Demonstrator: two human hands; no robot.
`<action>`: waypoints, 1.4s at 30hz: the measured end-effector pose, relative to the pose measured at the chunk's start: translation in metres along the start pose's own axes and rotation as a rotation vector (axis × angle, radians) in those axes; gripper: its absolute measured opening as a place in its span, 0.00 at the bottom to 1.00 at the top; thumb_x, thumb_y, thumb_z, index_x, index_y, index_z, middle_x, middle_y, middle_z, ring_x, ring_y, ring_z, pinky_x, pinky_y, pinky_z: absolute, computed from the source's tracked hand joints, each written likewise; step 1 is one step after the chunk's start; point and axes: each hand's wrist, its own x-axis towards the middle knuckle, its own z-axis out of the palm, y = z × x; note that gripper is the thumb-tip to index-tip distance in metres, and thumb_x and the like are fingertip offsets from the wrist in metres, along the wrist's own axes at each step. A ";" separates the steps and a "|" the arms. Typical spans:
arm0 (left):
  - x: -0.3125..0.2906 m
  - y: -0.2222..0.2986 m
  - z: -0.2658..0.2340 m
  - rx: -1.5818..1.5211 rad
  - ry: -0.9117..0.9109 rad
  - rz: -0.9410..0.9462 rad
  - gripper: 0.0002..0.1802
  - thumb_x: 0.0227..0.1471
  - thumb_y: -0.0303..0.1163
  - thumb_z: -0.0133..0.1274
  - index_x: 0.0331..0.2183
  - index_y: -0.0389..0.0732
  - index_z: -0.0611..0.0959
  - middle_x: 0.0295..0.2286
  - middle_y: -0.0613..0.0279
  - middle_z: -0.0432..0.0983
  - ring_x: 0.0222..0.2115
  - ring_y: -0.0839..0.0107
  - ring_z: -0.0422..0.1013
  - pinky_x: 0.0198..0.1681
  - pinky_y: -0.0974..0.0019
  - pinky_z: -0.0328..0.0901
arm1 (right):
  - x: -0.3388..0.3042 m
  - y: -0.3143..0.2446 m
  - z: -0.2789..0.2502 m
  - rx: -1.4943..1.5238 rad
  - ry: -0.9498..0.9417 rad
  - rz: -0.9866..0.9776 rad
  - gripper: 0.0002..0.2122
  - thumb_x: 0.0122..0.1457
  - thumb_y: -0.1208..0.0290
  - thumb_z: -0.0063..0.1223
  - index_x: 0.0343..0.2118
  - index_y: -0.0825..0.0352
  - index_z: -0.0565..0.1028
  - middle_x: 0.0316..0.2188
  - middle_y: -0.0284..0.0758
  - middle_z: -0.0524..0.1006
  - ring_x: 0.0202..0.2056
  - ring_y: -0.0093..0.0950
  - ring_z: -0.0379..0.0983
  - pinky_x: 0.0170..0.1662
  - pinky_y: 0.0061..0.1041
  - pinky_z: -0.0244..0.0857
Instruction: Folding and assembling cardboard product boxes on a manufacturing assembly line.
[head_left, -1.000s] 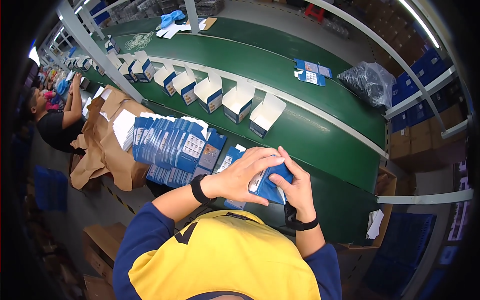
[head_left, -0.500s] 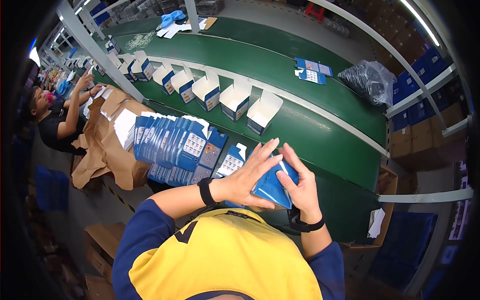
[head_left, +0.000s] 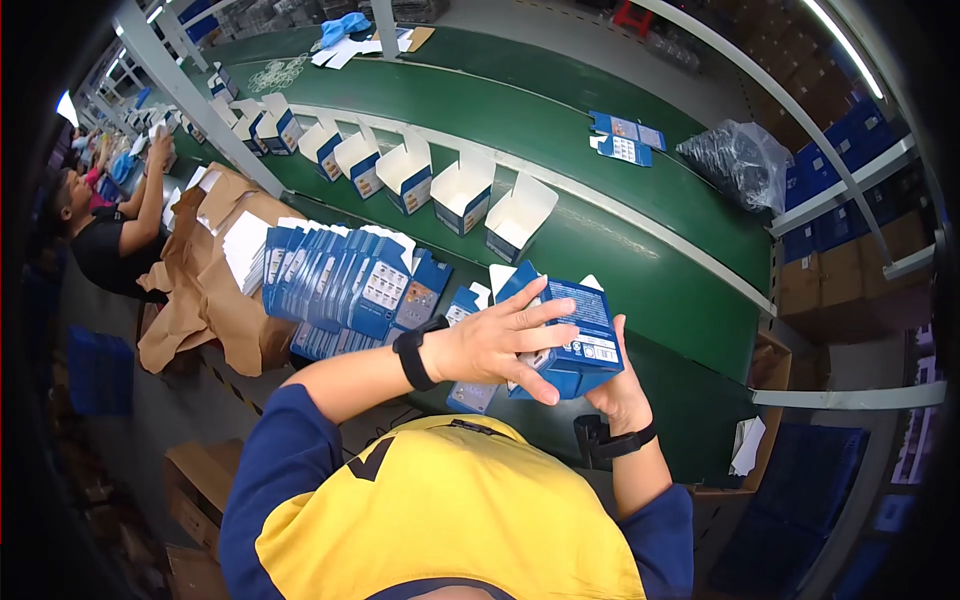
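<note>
A blue-and-white carton (head_left: pixel 575 335) stands unfolded between both my hands, above the near edge of the green conveyor belt (head_left: pixel 660 270). My left hand (head_left: pixel 495 342) lies over its near face with fingers spread across it. Under and behind the carton, my right hand (head_left: pixel 618 385) grips its lower right side. Both wrists carry black bands. A fanned stack of flat blue cartons (head_left: pixel 345 280) lies just left of my hands.
A row of erected open cartons (head_left: pixel 440 185) rides the belt toward the far left. Brown paper (head_left: pixel 215 290) lies beside the stack. Two flat cartons (head_left: pixel 625 138) and a black plastic bag (head_left: pixel 735 160) sit farther back. Another person (head_left: pixel 110 225) works at the left. Blue crates stand right.
The carton in my hands has gone from nearly flat to an opened box shape. My left fingers have spread over its face and the hands have shifted slightly right.
</note>
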 end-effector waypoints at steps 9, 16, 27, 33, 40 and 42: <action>-0.095 -0.034 0.009 0.163 -0.121 -0.922 0.44 0.39 0.28 0.59 0.58 0.47 0.57 0.53 0.45 0.58 0.55 0.51 0.55 0.58 0.56 0.51 | 0.126 -0.013 -0.095 -0.603 0.119 -0.084 0.36 0.44 0.74 0.59 0.57 0.66 0.54 0.50 0.42 0.67 0.50 0.34 0.66 0.50 0.31 0.64; -0.198 -0.004 0.067 0.039 -0.284 -1.805 0.41 0.36 0.40 0.62 0.50 0.34 0.64 0.43 0.38 0.66 0.45 0.46 0.64 0.49 0.57 0.60 | 0.207 0.044 -0.172 -1.222 0.561 -0.496 0.49 0.37 0.83 0.56 0.61 0.67 0.36 0.54 0.46 0.59 0.53 0.36 0.62 0.50 0.30 0.62; -0.211 -0.013 0.090 -0.584 0.312 -2.025 0.35 0.38 0.43 0.63 0.43 0.30 0.70 0.34 0.47 0.73 0.37 0.55 0.71 0.40 0.61 0.65 | 0.087 0.186 -0.102 -0.671 0.733 0.046 0.23 0.46 0.80 0.53 0.49 0.67 0.66 0.38 0.36 0.73 0.32 0.27 0.72 0.36 0.25 0.68; -0.153 -0.012 0.090 -0.367 0.357 -1.893 0.31 0.43 0.44 0.60 0.42 0.31 0.71 0.32 0.56 0.73 0.34 0.68 0.71 0.37 0.68 0.64 | 0.059 0.171 -0.054 -0.859 0.229 -0.173 0.26 0.51 0.70 0.57 0.53 0.68 0.61 0.43 0.41 0.72 0.36 0.29 0.73 0.41 0.26 0.66; -0.083 0.004 0.044 -1.014 0.394 -1.636 0.31 0.46 0.45 0.58 0.46 0.36 0.69 0.40 0.61 0.71 0.41 0.73 0.67 0.46 0.70 0.60 | 0.037 0.106 -0.012 -0.599 0.264 -0.549 0.48 0.45 0.58 0.64 0.62 0.64 0.41 0.54 0.45 0.61 0.51 0.33 0.63 0.51 0.28 0.58; -0.059 0.027 0.046 -1.744 0.498 -1.330 0.33 0.48 0.41 0.57 0.52 0.39 0.66 0.48 0.60 0.67 0.49 0.71 0.62 0.52 0.68 0.56 | 0.044 0.099 -0.021 -0.618 0.250 -0.613 0.51 0.43 0.56 0.65 0.62 0.63 0.37 0.55 0.46 0.60 0.52 0.34 0.62 0.52 0.28 0.58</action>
